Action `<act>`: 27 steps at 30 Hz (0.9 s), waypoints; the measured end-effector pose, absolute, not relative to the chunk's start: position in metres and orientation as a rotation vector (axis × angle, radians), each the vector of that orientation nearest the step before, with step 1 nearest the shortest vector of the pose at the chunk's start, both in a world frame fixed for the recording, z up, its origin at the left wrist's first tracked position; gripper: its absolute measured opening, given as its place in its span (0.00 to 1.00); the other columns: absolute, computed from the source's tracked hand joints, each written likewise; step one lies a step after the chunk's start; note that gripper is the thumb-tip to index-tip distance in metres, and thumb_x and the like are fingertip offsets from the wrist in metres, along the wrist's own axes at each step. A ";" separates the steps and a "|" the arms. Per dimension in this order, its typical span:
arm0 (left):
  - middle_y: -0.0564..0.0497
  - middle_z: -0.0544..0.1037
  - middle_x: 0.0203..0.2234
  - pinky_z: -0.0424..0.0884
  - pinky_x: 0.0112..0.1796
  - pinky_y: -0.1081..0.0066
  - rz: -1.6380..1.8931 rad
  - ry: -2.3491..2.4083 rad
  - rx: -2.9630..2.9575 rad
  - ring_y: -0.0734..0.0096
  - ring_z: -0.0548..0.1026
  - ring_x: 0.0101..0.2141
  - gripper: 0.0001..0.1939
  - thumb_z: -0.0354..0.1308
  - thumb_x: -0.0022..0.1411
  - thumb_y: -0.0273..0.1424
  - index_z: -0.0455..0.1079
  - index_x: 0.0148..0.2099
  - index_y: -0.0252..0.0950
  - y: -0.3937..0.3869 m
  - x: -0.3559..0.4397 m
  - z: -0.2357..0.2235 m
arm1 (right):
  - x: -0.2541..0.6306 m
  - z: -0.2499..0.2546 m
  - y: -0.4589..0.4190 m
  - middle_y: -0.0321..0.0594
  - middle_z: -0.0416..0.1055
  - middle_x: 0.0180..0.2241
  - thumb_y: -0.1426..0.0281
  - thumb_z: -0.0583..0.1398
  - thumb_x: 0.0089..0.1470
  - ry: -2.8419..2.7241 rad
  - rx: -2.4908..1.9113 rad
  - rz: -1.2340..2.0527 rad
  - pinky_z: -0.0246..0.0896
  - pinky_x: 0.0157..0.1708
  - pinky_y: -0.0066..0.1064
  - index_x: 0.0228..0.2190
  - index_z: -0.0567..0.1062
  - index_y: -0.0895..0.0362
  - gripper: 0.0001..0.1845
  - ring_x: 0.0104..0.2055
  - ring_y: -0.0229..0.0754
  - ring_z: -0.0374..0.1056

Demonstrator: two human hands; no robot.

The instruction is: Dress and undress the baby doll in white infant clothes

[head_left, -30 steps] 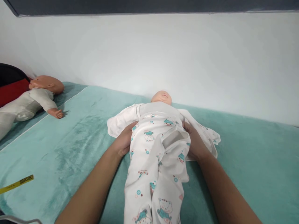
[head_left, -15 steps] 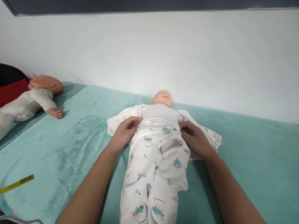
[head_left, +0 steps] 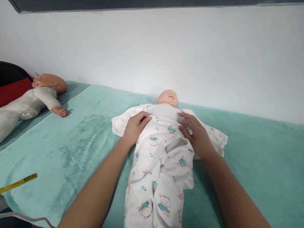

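A baby doll [head_left: 167, 97] lies on its back, head toward the wall, in white printed baby pants [head_left: 154, 152] with an opening at the crotch. A white printed baby shirt [head_left: 215, 136] lies spread open under its torso. My left hand [head_left: 136, 128] is closed at the left side of the waistband, thumb and fingertips on the cloth. On the other side, my right hand [head_left: 197, 134] pinches the waistband between thumb and a finger, its index finger stretched over the doll's pale torso. The pants' lower ends are cut off by the frame.
Another doll [head_left: 26, 101] in a pale bodysuit lies at the far left beside a red and black item [head_left: 15, 90]. A yellow strip [head_left: 19, 183] lies on the green cover [head_left: 256, 164]. A pale cable [head_left: 26, 218] crosses the lower left corner. The white wall [head_left: 152, 53] stands behind.
Both hands have moved up and inward from the sides of the waistband to its upper front edge. The right index finger has lifted away from the other fingers. The view has shifted slightly.
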State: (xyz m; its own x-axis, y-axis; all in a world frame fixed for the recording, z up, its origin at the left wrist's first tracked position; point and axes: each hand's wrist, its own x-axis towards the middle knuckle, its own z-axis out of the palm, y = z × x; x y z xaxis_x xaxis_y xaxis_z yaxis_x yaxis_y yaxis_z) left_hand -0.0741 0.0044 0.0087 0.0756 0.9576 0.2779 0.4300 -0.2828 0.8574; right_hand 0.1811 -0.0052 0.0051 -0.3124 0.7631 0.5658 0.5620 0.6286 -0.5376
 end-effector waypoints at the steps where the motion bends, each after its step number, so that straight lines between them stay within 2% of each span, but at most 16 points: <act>1: 0.52 0.78 0.34 0.66 0.41 0.68 1.171 1.408 1.772 0.66 0.74 0.37 0.12 0.53 0.65 0.41 0.72 0.38 0.39 0.006 -0.073 0.009 | 0.179 0.005 -0.004 0.44 0.68 0.56 0.66 0.55 0.63 -2.028 -1.047 0.274 0.56 0.59 0.42 0.38 0.70 0.52 0.05 0.61 0.48 0.61; 3: 0.54 0.76 0.30 0.65 0.39 0.69 1.187 1.452 1.740 0.68 0.72 0.34 0.12 0.52 0.65 0.40 0.70 0.36 0.38 0.010 -0.072 0.008 | 0.175 0.007 -0.001 0.43 0.69 0.55 0.65 0.52 0.64 -2.051 -1.093 0.262 0.59 0.56 0.41 0.38 0.70 0.51 0.08 0.59 0.48 0.63; 6: 0.55 0.72 0.27 0.63 0.36 0.71 1.229 1.441 1.637 0.71 0.69 0.32 0.11 0.52 0.64 0.38 0.68 0.33 0.38 0.018 -0.073 0.005 | 0.168 0.015 0.010 0.42 0.75 0.46 0.62 0.50 0.65 -2.079 -1.284 0.214 0.62 0.44 0.38 0.39 0.71 0.51 0.12 0.47 0.48 0.70; 9: 0.55 0.70 0.26 0.61 0.35 0.72 1.256 1.369 1.514 0.72 0.66 0.30 0.11 0.53 0.62 0.37 0.67 0.31 0.37 0.027 -0.075 0.001 | 0.160 0.027 0.030 0.43 0.75 0.33 0.61 0.49 0.63 -2.093 -1.520 0.095 0.57 0.34 0.36 0.36 0.70 0.53 0.13 0.34 0.49 0.69; 11: 0.56 0.68 0.25 0.60 0.33 0.72 1.262 1.327 1.437 0.74 0.63 0.28 0.11 0.54 0.61 0.36 0.66 0.29 0.36 0.032 -0.076 -0.002 | 0.155 0.033 0.045 0.42 0.73 0.29 0.61 0.50 0.62 -2.091 -1.598 0.082 0.53 0.32 0.35 0.33 0.69 0.53 0.12 0.31 0.48 0.67; 15: 0.57 0.64 0.21 0.58 0.30 0.72 1.290 1.302 1.267 0.75 0.60 0.24 0.12 0.56 0.59 0.37 0.63 0.27 0.37 0.038 -0.076 -0.008 | 0.149 0.031 0.066 0.39 0.71 0.27 0.61 0.53 0.58 -2.004 -1.624 0.332 0.52 0.31 0.33 0.28 0.67 0.53 0.11 0.30 0.44 0.63; 18: 0.57 0.66 0.21 0.59 0.30 0.71 1.330 1.370 1.230 0.74 0.62 0.24 0.11 0.57 0.57 0.37 0.64 0.27 0.37 0.039 -0.073 -0.011 | 0.146 0.019 0.064 0.35 0.69 0.25 0.58 0.57 0.54 -1.763 -1.584 0.512 0.54 0.32 0.32 0.28 0.69 0.54 0.12 0.29 0.41 0.62; 22: 0.54 0.72 0.23 0.64 0.34 0.69 1.344 1.558 1.380 0.70 0.68 0.28 0.09 0.61 0.55 0.37 0.68 0.30 0.37 0.034 -0.068 -0.011 | 0.144 0.005 0.053 0.35 0.70 0.29 0.59 0.60 0.50 -1.520 -1.456 0.527 0.58 0.36 0.33 0.32 0.71 0.54 0.12 0.31 0.40 0.62; 27: 0.51 0.78 0.29 0.67 0.38 0.66 1.308 1.590 1.591 0.66 0.73 0.33 0.06 0.55 0.58 0.33 0.71 0.33 0.38 0.027 -0.068 -0.009 | 0.147 -0.002 0.039 0.38 0.71 0.33 0.62 0.59 0.50 -1.473 -1.407 0.474 0.61 0.38 0.35 0.32 0.72 0.55 0.10 0.33 0.40 0.65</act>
